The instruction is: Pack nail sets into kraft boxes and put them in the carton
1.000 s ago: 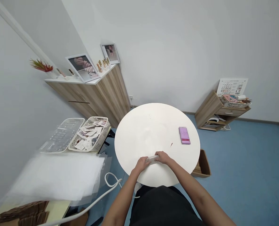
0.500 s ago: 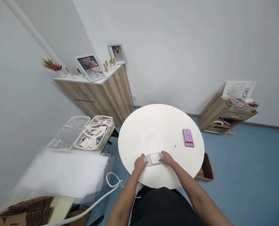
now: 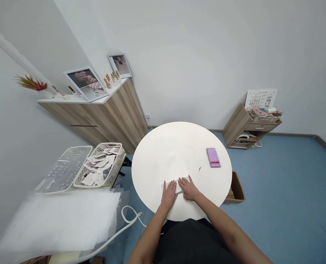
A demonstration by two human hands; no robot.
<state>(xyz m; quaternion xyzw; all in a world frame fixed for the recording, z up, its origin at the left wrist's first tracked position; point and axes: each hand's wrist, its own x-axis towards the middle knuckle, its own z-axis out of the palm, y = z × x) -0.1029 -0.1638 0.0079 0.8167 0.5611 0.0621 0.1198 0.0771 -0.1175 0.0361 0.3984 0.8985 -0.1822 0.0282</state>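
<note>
A round white table (image 3: pixel 157 154) stands in front of me. A flat, translucent plastic packet (image 3: pixel 178 187) lies near its front edge, mostly covered by my hands. My left hand (image 3: pixel 168 195) rests flat on its left end, and my right hand (image 3: pixel 188 189) presses on its right part. A pink, pixelated box (image 3: pixel 213 157) with a red band lies to the right, away from both hands. A tiny dark-red speck (image 3: pixel 199 169) marks the table between it and my right hand.
To the left stand a beige basket of paper cards (image 3: pixel 117 161), a clear plastic tray (image 3: pixel 64 168) and blurred plastic sheets (image 3: pixel 55 223). A white cable (image 3: pixel 130 216) loops below them. A cardboard box (image 3: pixel 236 189) sits on the blue floor right of the table.
The packet has gone from raised between my hands, with a white patch showing, to lying flat under them. My fingers have spread out on it, and the view has swung slightly left.
</note>
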